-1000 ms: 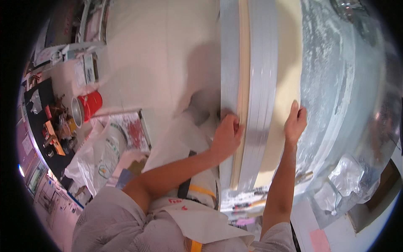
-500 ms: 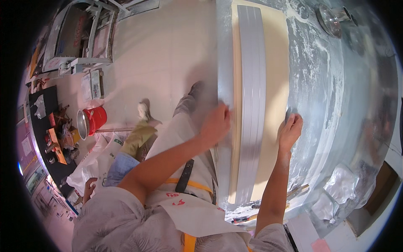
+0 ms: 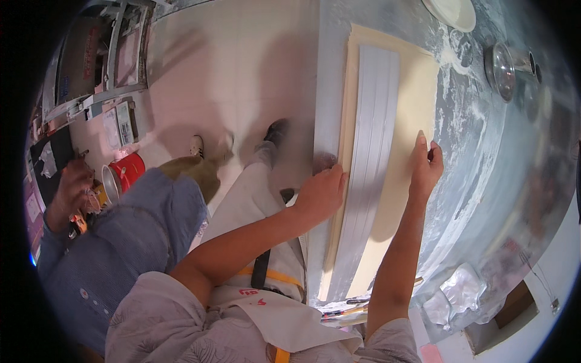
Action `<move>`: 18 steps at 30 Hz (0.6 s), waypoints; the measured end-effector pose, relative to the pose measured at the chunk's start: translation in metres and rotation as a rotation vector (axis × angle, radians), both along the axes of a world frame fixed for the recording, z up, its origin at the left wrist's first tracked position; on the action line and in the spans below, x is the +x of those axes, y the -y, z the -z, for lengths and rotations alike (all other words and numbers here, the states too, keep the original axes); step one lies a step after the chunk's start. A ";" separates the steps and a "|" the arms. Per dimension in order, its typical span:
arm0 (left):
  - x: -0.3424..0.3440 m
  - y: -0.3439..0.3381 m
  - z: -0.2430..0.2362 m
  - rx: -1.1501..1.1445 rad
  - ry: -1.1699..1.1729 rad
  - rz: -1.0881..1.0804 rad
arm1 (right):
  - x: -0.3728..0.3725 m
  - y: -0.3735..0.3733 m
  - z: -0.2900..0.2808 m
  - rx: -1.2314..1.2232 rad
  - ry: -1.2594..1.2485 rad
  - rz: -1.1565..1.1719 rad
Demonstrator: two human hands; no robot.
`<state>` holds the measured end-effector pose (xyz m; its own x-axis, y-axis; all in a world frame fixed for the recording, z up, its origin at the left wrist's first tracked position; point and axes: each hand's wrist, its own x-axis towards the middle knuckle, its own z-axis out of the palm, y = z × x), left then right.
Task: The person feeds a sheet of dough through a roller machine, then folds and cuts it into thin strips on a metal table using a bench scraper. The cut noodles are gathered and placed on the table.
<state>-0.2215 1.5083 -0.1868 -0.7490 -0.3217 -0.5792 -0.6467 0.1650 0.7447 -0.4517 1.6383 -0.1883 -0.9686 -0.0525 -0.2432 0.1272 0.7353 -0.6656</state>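
A pale cream sheet [image 3: 414, 78], which looks like rolled dough, lies lengthwise on the flour-dusted metal table. On top of it rests a long grey grooved strip [image 3: 375, 109]. My left hand [image 3: 319, 192] is closed with its fingertips at the sheet's left edge, beside the strip; what they pinch, if anything, is hidden. Over the sheet's right edge is my right hand [image 3: 426, 169], index finger stretched forward. A small dark object shows at its other fingers, too little of it visible to name.
A metal pan-like dish [image 3: 501, 71] and a pale round bowl [image 3: 455, 13] stand at the table's far right. Crumpled clear plastic [image 3: 463, 289] lies near right. At my left is a co-worker in a blue shirt [image 3: 127, 224], near a red bucket [image 3: 128, 170]. Slim tools [image 3: 345, 313] lie at the near end.
My left hand has moved right and down to the sheet's edge. My right hand has shifted slightly, its index finger now extended. The co-worker has come into view at left; my view has shifted.
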 end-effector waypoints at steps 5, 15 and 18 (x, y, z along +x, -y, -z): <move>-0.014 0.028 0.003 -0.020 -0.104 -0.193 | -0.008 0.009 -0.011 -0.213 0.093 -0.031; -0.140 0.144 0.019 -0.169 -0.248 -0.457 | -0.062 0.060 -0.022 -0.252 0.195 -0.022; -0.144 0.143 0.035 -0.227 -0.265 -0.489 | -0.078 0.074 -0.012 -0.263 0.164 -0.024</move>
